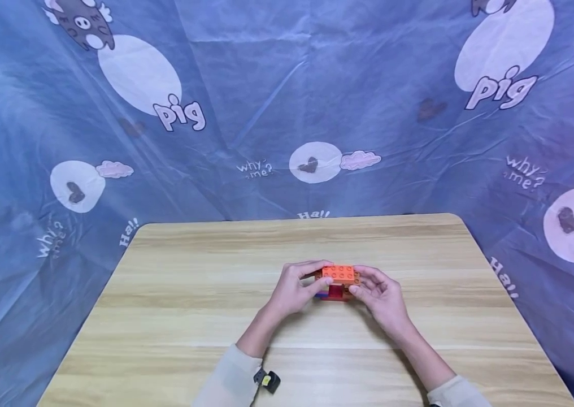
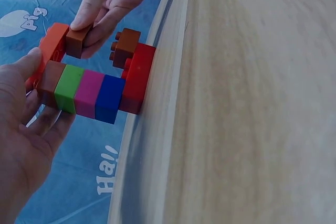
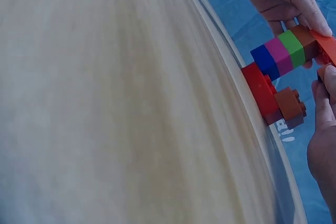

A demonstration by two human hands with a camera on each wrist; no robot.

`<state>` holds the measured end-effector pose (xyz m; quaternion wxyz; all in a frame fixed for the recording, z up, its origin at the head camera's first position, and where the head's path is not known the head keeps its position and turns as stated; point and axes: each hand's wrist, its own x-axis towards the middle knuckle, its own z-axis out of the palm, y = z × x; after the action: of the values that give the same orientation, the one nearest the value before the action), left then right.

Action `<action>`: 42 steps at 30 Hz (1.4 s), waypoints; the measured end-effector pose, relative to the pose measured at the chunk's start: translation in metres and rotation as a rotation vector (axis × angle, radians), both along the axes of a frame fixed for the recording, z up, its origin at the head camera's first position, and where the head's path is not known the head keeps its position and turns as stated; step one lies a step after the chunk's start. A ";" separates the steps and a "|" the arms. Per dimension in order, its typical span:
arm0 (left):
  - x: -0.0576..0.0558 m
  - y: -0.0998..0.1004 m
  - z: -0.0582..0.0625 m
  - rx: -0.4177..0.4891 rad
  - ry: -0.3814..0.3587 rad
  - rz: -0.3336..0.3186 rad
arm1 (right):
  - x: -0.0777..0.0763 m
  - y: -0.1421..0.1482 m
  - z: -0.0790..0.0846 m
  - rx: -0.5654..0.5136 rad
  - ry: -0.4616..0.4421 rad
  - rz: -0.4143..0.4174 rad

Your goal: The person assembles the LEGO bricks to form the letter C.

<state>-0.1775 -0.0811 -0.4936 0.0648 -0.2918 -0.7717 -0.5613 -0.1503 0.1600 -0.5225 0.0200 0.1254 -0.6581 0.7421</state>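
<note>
On the table stands a toy brick build. A red brick (image 2: pixel 139 80) forms its base, with a column of blue (image 2: pixel 109 99), pink (image 2: pixel 89 93), green (image 2: pixel 68 87) and brown (image 2: pixel 51 82) bricks on one end. Across the column's top lies an orange brick (image 1: pixel 338 273). My left hand (image 1: pixel 291 289) grips the orange brick and the column's top, thumb on the near side. My right hand (image 1: pixel 383 297) pinches a small brown brick (image 2: pixel 77 40) right at the orange brick's other end. Below it, a second brown brick (image 3: pixel 290 106) sits on the red base, with a gap between.
The wood-grain table (image 1: pixel 190 316) extends around the build on all sides. A blue printed cloth (image 1: pixel 246 102) hangs behind and beside it. A small black device (image 1: pixel 269 381) is strapped at my left wrist.
</note>
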 end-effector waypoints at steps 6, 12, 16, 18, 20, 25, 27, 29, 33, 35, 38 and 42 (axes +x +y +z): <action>-0.001 0.001 0.000 0.006 0.011 -0.008 | -0.001 0.003 0.001 0.006 -0.010 0.000; 0.000 -0.001 0.001 -0.005 0.017 0.007 | -0.002 0.001 0.003 -0.002 -0.040 0.000; 0.000 0.000 0.002 -0.004 0.019 0.003 | -0.001 0.000 0.002 -0.007 -0.012 -0.014; 0.000 0.000 0.002 -0.007 0.019 0.000 | -0.001 0.000 0.001 -0.014 -0.005 -0.018; -0.001 0.000 0.002 -0.009 0.020 -0.002 | -0.001 0.000 0.001 -0.024 -0.011 -0.020; -0.001 0.000 0.002 -0.017 0.026 0.007 | -0.002 0.001 0.004 -0.029 -0.033 -0.006; -0.001 0.000 0.002 -0.020 0.025 0.007 | -0.002 0.002 0.005 -0.022 -0.029 0.015; -0.001 0.000 0.002 -0.021 0.022 0.002 | -0.002 0.004 0.006 -0.017 -0.016 0.037; -0.001 0.000 0.003 -0.015 0.015 0.002 | -0.002 0.004 0.008 0.024 0.001 0.051; -0.001 0.000 0.002 -0.012 0.017 0.008 | -0.001 0.002 0.011 0.052 -0.007 0.023; -0.001 0.000 0.003 -0.008 0.020 0.011 | 0.000 -0.002 0.016 0.079 -0.031 -0.019; 0.000 0.001 0.002 -0.007 0.011 0.006 | 0.001 -0.005 0.018 0.041 -0.046 0.001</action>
<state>-0.1775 -0.0801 -0.4916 0.0696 -0.2928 -0.7741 -0.5569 -0.1491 0.1549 -0.5047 0.0020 0.1089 -0.6736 0.7311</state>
